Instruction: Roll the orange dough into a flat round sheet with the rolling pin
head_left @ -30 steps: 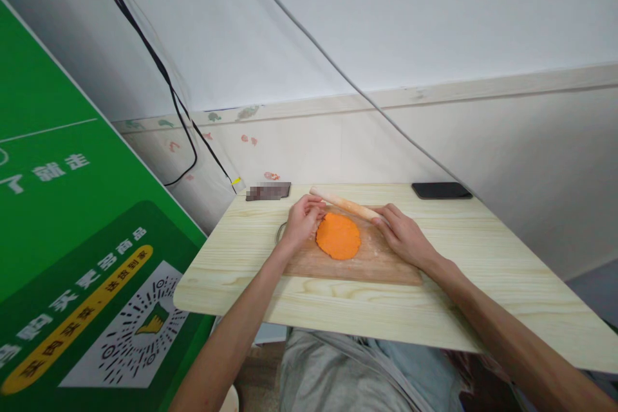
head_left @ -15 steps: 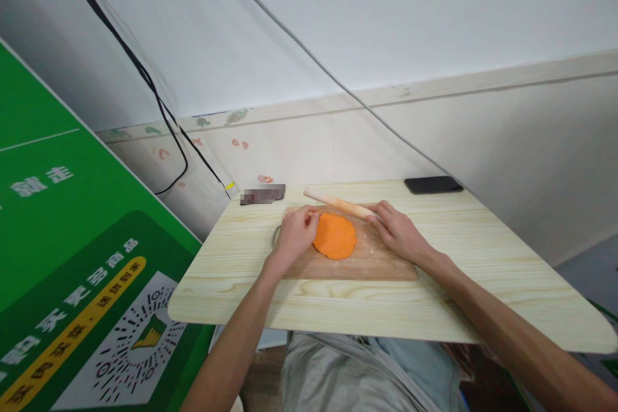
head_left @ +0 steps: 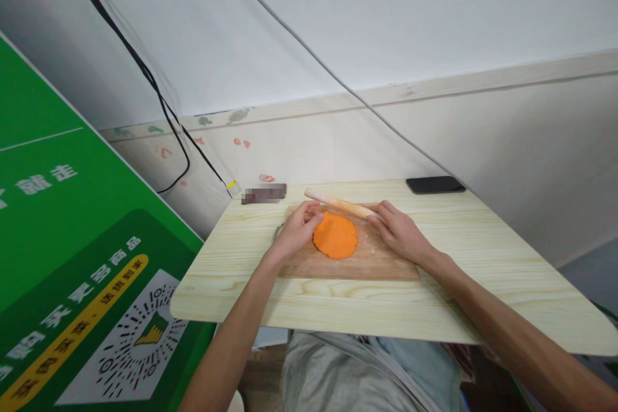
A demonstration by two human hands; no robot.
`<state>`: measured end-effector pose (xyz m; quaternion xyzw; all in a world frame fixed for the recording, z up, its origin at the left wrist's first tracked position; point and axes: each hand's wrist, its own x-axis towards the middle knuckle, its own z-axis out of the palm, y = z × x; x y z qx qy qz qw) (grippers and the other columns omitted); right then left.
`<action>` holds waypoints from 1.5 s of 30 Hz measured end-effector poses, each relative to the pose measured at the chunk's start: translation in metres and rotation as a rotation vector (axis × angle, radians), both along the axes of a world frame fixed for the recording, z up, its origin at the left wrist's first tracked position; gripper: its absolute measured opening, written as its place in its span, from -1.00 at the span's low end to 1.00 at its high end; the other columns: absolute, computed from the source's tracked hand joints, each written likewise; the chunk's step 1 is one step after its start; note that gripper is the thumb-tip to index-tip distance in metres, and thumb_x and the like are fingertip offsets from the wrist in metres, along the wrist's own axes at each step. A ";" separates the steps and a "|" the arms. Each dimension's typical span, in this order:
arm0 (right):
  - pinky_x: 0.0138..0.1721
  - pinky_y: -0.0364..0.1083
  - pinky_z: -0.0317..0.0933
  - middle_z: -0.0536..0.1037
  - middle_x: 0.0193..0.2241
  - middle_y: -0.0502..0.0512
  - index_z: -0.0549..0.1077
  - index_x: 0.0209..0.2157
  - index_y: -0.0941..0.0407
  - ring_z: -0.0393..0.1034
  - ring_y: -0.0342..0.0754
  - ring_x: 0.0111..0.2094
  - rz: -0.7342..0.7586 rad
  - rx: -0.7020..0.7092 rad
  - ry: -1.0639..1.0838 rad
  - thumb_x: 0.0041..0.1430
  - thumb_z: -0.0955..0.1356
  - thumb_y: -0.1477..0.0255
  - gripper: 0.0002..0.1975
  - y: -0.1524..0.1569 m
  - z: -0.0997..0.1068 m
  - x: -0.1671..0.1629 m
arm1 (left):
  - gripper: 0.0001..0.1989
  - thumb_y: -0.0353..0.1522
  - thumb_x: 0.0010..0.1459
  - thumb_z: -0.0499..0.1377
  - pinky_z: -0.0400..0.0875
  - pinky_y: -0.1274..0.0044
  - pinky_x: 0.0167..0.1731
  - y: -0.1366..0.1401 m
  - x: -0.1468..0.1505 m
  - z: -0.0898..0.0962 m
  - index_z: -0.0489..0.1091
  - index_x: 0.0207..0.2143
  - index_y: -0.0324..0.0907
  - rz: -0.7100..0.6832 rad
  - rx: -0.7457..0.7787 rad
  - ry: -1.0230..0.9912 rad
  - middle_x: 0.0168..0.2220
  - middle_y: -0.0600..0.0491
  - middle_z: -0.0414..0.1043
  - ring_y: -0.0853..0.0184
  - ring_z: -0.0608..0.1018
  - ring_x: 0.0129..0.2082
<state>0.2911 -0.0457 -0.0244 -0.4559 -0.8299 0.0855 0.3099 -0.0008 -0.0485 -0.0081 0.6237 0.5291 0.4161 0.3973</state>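
A flat, roughly round sheet of orange dough (head_left: 335, 235) lies on a wooden cutting board (head_left: 386, 264). At the dough's upper left edge is my left hand (head_left: 298, 226), its thumb against the rim and its fingers parted from the thumb. My right hand (head_left: 400, 232) grips one end of a wooden rolling pin (head_left: 340, 204) at the board's right side. The pin slants up to the left past the far side of the dough, with orange smears along its middle. My right palm and fingers hide its near end.
A black phone (head_left: 435, 185) lies at the table's (head_left: 483, 257) back right. A blurred-out dark object (head_left: 264, 194) is at the back left. Part of a metal ring (head_left: 277, 232) shows behind my left wrist. A green printed panel (head_left: 96, 232) stands at the left.
My left hand's fingers have come apart from a closed pose at the dough's edge. The right hand and rolling pin have hardly moved.
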 end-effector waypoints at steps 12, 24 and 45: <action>0.07 0.15 0.40 0.54 -0.06 0.24 0.47 0.17 0.07 0.52 0.18 -0.03 0.003 -0.015 0.000 0.57 0.11 0.14 -0.53 -0.003 0.005 -0.002 | -0.74 -0.42 0.27 0.25 0.55 0.42 -0.08 -0.004 0.004 0.000 0.46 0.02 -0.14 0.044 0.112 0.195 -0.24 0.02 0.65 0.23 0.69 -0.17; 0.07 0.17 0.42 0.54 -0.06 0.23 0.46 0.20 0.03 0.52 0.17 -0.04 0.022 -0.002 0.016 0.57 0.12 0.14 -0.53 -0.003 0.005 -0.001 | -0.54 -0.55 0.17 0.20 0.52 0.50 -0.18 -0.002 0.003 -0.007 0.45 0.12 -0.13 -0.018 0.164 0.241 -0.24 0.07 0.59 0.32 0.64 -0.25; 0.09 0.19 0.41 0.54 -0.03 0.26 0.47 0.19 0.06 0.52 0.19 -0.02 0.017 -0.013 0.013 0.56 0.12 0.14 -0.53 -0.004 0.005 -0.001 | -0.54 -0.45 0.21 0.28 0.48 0.51 -0.21 -0.005 0.002 -0.005 0.39 0.16 -0.15 -0.040 0.131 0.246 -0.18 0.06 0.56 0.34 0.60 -0.29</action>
